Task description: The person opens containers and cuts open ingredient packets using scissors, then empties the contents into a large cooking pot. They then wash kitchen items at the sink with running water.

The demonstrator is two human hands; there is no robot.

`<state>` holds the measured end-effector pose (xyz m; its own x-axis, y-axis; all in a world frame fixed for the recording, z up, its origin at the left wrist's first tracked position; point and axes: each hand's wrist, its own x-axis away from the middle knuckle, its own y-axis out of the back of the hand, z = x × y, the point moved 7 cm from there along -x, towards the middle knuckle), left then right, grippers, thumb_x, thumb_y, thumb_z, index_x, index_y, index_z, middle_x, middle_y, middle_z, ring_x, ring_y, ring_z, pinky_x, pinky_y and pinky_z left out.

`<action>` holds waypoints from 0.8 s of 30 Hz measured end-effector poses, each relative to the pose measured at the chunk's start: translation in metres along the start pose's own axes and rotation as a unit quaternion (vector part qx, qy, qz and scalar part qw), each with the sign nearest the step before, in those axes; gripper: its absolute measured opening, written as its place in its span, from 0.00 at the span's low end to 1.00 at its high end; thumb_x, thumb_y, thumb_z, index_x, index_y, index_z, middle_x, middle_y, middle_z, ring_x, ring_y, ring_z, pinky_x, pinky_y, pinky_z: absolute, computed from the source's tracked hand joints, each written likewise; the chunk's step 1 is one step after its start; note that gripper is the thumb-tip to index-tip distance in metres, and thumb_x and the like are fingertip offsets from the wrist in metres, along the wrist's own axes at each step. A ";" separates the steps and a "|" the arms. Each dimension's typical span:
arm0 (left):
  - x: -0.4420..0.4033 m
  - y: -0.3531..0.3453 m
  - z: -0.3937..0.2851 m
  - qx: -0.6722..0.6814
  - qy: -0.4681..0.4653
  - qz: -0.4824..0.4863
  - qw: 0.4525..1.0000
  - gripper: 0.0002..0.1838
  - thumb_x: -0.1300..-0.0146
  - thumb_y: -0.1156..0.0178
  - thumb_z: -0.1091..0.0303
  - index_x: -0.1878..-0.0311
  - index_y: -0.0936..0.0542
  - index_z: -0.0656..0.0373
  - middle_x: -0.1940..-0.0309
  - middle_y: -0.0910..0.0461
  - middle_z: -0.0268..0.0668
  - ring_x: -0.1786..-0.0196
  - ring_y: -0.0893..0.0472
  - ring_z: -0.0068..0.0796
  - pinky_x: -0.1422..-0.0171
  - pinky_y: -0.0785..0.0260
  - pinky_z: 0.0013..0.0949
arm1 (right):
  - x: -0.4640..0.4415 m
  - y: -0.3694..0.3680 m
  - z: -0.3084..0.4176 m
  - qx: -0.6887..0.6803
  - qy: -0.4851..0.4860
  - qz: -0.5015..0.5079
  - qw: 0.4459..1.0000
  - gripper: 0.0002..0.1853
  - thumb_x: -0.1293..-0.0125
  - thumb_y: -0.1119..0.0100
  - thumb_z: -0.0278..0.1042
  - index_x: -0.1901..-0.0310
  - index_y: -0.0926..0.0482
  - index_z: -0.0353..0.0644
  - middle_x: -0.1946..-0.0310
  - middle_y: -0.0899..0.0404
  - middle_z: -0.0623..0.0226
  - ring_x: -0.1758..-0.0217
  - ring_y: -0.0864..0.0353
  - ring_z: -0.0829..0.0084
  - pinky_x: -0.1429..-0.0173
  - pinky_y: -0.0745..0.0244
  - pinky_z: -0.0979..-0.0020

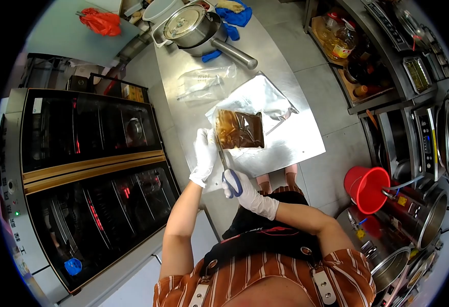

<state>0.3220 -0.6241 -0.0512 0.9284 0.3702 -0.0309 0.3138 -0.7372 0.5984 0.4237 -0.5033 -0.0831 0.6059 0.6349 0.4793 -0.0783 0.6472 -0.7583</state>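
Observation:
A clear pouch of brown sauce [240, 129] lies on a silver foil bag [279, 98] on the steel table [297, 147]. My left hand [203, 156], in a white glove, pinches the pouch's left edge. In my right hand [255, 198], also gloved, is a pair of scissors [232, 182] with blue-purple handles, my fingers around the loops. The blades point up along the pouch's left edge, close to my left fingers. Whether they touch or cut the pouch I cannot tell.
Farther up the table are a crumpled clear plastic bag [207, 83] and a steel pot with a long handle [234, 53], a lidded pot [184, 23] beside it. A glass-doored cabinet [94, 156] stands left. At right are a red bucket [366, 189] and shelves with oil bottles [343, 43].

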 end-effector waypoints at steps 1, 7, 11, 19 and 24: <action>-0.001 0.000 0.004 -0.001 -0.002 0.001 1.000 0.09 0.33 0.49 0.69 0.69 0.31 0.64 0.80 0.28 0.38 0.76 0.33 0.22 0.70 0.37 0.30 | 0.001 0.001 0.002 0.007 0.003 -0.007 1.000 0.19 0.30 0.57 0.50 0.68 0.30 0.42 0.79 0.30 0.73 0.82 0.32 0.82 0.75 0.37 0.81; -0.004 -0.007 0.018 0.062 0.008 0.003 0.998 0.10 0.34 0.49 0.69 0.69 0.32 0.64 0.81 0.27 0.42 0.78 0.33 0.24 0.72 0.37 0.32 | -0.007 -0.002 0.016 0.032 0.020 0.001 0.999 0.18 0.29 0.58 0.50 0.68 0.30 0.43 0.80 0.30 0.73 0.81 0.31 0.82 0.74 0.37 0.81; -0.002 -0.009 0.014 0.092 0.036 0.002 0.995 0.09 0.32 0.51 0.69 0.69 0.32 0.61 0.77 0.32 0.27 0.73 0.37 0.13 0.68 0.40 0.22 | -0.019 -0.001 0.024 0.055 0.038 0.000 0.998 0.19 0.29 0.60 0.52 0.67 0.31 0.43 0.79 0.30 0.73 0.78 0.30 0.82 0.73 0.36 0.80; -0.003 -0.006 0.007 0.094 0.073 0.001 0.993 0.10 0.32 0.50 0.68 0.70 0.31 0.61 0.76 0.30 0.28 0.73 0.36 0.13 0.68 0.40 0.22 | -0.028 0.001 0.027 0.051 0.014 0.011 0.999 0.21 0.30 0.60 0.54 0.68 0.30 0.43 0.78 0.30 0.74 0.79 0.30 0.81 0.73 0.36 0.80; 0.000 -0.007 -0.003 0.106 0.075 -0.009 0.992 0.10 0.32 0.51 0.68 0.69 0.30 0.62 0.76 0.30 0.28 0.72 0.36 0.14 0.68 0.39 0.22 | -0.019 -0.001 0.037 0.080 0.043 0.022 0.996 0.22 0.29 0.61 0.54 0.70 0.30 0.43 0.80 0.30 0.74 0.80 0.31 0.81 0.73 0.36 0.80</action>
<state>0.3189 -0.6175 -0.0530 0.8874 0.4522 0.0897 0.3788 -0.8260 0.4175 0.3826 -0.5003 -0.0755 0.6638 0.6301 0.4029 -0.2268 0.6829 -0.6944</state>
